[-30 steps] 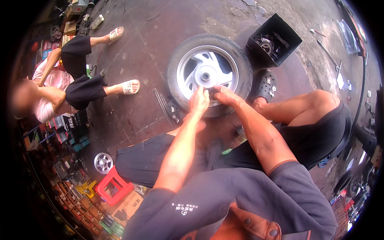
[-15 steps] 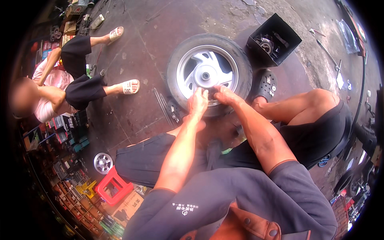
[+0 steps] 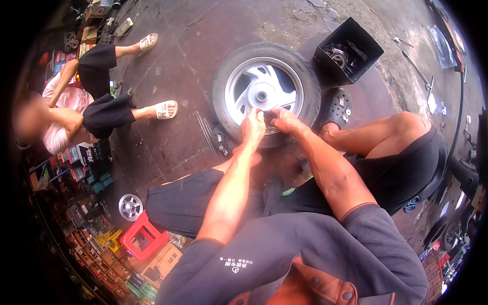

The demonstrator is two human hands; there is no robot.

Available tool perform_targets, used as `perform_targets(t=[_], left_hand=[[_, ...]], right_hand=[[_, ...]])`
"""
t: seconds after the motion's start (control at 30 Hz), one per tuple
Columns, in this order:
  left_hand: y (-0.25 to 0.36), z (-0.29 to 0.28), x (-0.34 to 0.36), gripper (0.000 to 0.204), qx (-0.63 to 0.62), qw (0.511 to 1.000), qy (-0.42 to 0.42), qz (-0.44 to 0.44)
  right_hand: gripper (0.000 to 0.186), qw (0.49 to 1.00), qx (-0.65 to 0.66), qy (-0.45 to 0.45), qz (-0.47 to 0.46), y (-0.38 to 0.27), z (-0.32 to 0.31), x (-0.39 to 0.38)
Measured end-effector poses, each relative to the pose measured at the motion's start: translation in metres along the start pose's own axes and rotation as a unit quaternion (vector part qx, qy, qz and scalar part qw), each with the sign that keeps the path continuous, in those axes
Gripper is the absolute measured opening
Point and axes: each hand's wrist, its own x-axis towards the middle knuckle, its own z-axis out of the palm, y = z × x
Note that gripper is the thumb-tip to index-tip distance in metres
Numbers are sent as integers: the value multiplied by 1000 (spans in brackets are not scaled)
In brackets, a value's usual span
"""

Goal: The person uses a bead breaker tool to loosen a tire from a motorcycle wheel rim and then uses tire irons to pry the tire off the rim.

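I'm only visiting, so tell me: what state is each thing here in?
Wheel: face up, tyre fitted.
Left hand: fingers curled, over the wheel's near side.
Right hand: fingers curled, beside the left; anything held is unclear.
Black box: open, metal parts inside.
Small silver wheel: bare, no tyre.
Thin rods: lying side by side.

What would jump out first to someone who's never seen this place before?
Probably the big silver wheel with its dark tyre, just above the middle of the picture, with the left hand and right hand close together at its near side. Next might come the black box of parts to its upper right, then the bright red stool at lower left.
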Motion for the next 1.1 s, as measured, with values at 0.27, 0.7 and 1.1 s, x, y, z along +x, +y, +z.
perform_targets(t=[0.27, 0.7, 1.1], left_hand=[[-19, 8, -1, 23, -84, 996, 38, -17], [-34, -5, -1, 20, -389, 907, 70, -141], [-55, -4, 4, 22, -739, 639, 28, -213]], right_hand=[[37, 984, -150, 89, 31, -46, 9, -34], [23, 960, -164, 219, -65, -60, 19, -37], [22, 942, -124, 243, -193, -110, 54, -34]])
